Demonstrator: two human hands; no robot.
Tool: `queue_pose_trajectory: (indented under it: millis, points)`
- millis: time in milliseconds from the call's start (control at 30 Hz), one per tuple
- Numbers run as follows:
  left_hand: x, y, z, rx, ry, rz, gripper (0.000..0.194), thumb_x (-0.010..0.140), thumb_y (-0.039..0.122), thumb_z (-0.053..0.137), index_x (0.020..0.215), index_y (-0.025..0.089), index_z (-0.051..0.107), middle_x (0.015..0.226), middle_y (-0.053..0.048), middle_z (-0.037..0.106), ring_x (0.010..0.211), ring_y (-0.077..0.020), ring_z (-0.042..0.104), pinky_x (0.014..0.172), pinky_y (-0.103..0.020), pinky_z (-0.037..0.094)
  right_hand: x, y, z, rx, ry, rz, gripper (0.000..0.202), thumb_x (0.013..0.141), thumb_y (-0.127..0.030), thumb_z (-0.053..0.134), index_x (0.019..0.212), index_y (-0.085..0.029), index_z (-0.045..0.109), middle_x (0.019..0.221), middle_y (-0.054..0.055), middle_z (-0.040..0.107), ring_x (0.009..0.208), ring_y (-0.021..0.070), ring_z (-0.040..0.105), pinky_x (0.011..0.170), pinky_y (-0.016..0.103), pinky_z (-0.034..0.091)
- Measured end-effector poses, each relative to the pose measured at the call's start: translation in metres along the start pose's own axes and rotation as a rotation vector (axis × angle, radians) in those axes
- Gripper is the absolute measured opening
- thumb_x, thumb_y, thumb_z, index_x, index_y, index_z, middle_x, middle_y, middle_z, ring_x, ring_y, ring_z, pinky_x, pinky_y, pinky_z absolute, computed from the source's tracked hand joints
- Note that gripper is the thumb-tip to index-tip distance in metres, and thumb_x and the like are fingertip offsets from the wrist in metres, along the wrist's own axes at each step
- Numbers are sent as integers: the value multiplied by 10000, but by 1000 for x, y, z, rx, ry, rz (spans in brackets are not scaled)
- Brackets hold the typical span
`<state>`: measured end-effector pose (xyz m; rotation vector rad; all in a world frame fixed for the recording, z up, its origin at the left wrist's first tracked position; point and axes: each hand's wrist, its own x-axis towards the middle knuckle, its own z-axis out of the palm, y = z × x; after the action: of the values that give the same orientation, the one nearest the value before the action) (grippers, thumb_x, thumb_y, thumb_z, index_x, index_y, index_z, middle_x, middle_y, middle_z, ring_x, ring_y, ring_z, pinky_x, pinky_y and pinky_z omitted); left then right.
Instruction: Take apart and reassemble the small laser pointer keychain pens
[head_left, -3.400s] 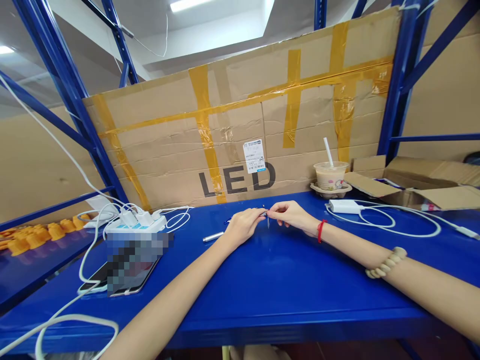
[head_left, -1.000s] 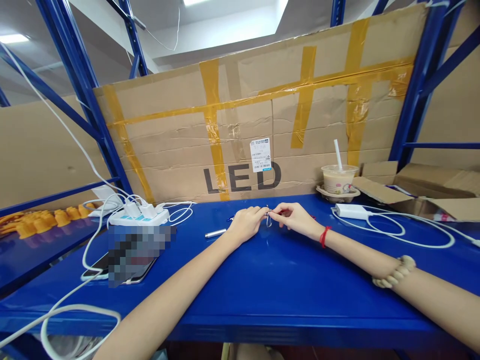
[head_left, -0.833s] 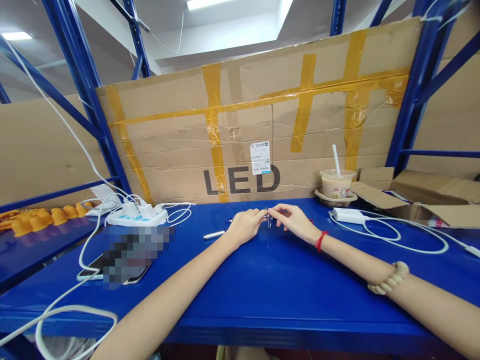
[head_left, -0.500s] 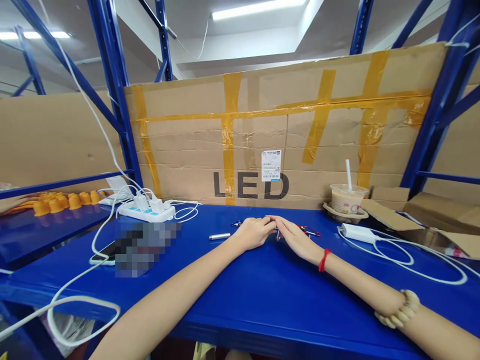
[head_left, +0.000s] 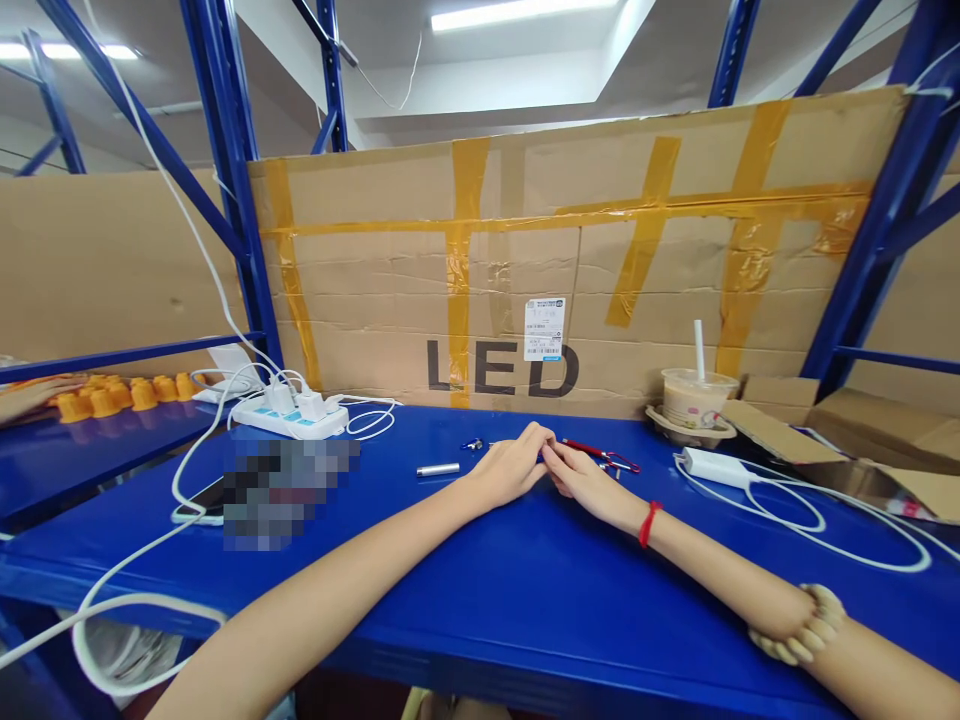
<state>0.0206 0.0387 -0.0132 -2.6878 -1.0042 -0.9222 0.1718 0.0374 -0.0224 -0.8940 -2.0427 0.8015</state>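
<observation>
My left hand and my right hand meet over the middle of the blue table, fingertips touching and fingers bent. Whatever they hold between them is hidden behind the fingers. To the left of my left hand lies a short silver tube. A small dark metallic piece rests just beyond that hand. Past my right hand is a slim red rod, with a red carabiner-like clip by its right end. Small silver bits beside the clip are too small to name.
On the left stand a white power strip with plugs and cables, and a phone beside a blurred patch. At right are a drink cup with straw, a white charger with looped cable, and an opened carton. Cardboard walls the back.
My fingers have closed in together, and the metallic bit that showed between the hands is now hidden. More of the red rod shows. The view has shifted slightly.
</observation>
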Motion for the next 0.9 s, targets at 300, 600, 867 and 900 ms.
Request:
queue_pose_trajectory:
  millis: [300, 600, 867, 900]
  points:
    - [-1, 9, 6, -257, 54, -172, 368, 713, 219, 508, 1000, 222, 277, 953, -25, 435, 627, -111, 493, 636, -311, 441, 4, 3, -7, 131, -67, 97, 548, 708, -677, 392, 485, -189, 283, 451, -74, 219, 424, 49, 176, 396, 216, 159]
    - [10, 12, 5, -717, 286, -418, 88, 823, 264, 368, 862, 208, 311, 856, 17, 444, 517, -39, 428, 518, -188, 385, 4, -5, -19, -96, 84, 50, 509, 734, -585, 443, 667, -128, 657, 517, -30, 419, 498, 74, 300, 473, 223, 235]
    - [14, -6, 9, -1002, 455, -764, 114, 818, 317, 322, 811, 207, 351, 760, 46, 448, 403, -17, 398, 368, -147, 252, 3, -7, -17, -51, 103, 98, 538, 715, -615, 438, 716, -128, 668, 537, -29, 424, 497, 76, 284, 458, 221, 214]
    - [14, -6, 9, -1015, 465, -777, 111, 812, 313, 327, 810, 205, 356, 757, 46, 447, 399, -16, 398, 365, -146, 248, 3, -6, -17, -48, 105, 100, 533, 713, -612, 444, 728, -130, 671, 534, -30, 420, 496, 76, 281, 459, 222, 214]
